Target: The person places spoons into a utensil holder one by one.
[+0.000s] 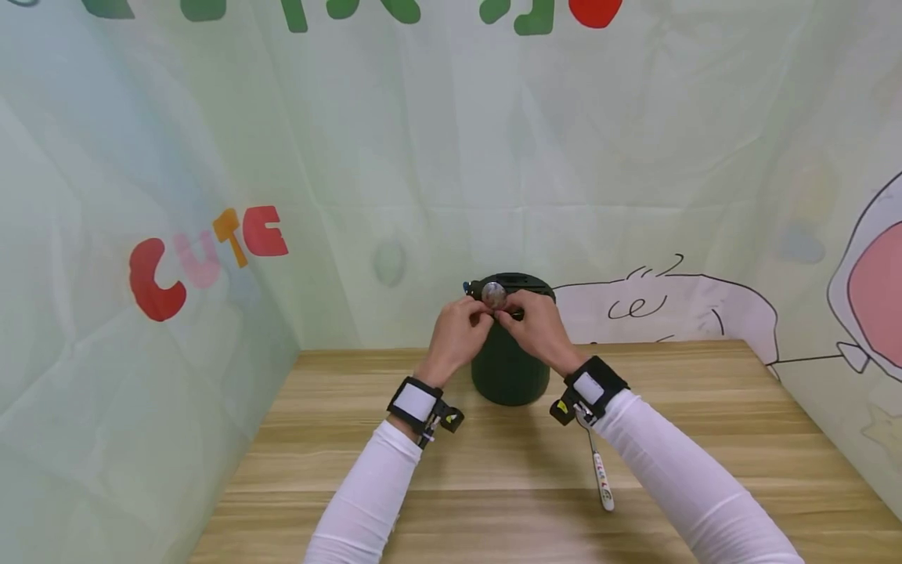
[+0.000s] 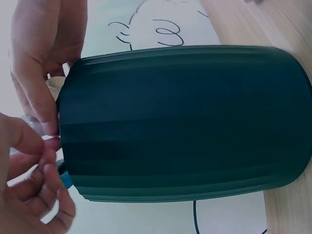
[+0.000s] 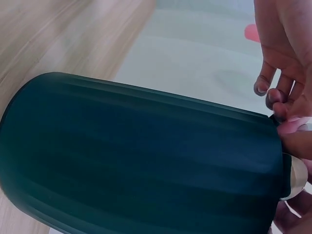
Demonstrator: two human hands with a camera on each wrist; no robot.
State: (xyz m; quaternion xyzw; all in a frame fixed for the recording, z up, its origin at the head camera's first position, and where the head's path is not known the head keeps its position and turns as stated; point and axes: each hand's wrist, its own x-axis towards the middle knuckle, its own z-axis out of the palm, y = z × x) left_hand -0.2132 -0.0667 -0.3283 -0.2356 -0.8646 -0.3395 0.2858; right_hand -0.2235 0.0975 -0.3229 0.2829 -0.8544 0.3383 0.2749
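Observation:
A dark green ribbed canister (image 1: 510, 368) stands upright on the table, with a dark top (image 1: 521, 280). At its upper front rim both hands meet around a small shiny round piece (image 1: 494, 294), whose kind I cannot tell. The left hand (image 1: 456, 333) pinches at its lower left with curled fingers. From the other side, the right hand (image 1: 539, 325) pinches it between thumb and forefinger. The right wrist view shows a pale, rounded part (image 3: 298, 178) beside the rim. A small blue bit (image 2: 66, 179) shows near the left fingers. The fingers hide much of the piece.
A spoon-like utensil with a patterned white handle (image 1: 602, 482) lies on the wooden table (image 1: 493, 509), partly hidden by the right wrist strap. A printed cloth backdrop (image 1: 423, 157) rises directly behind the canister and along both sides.

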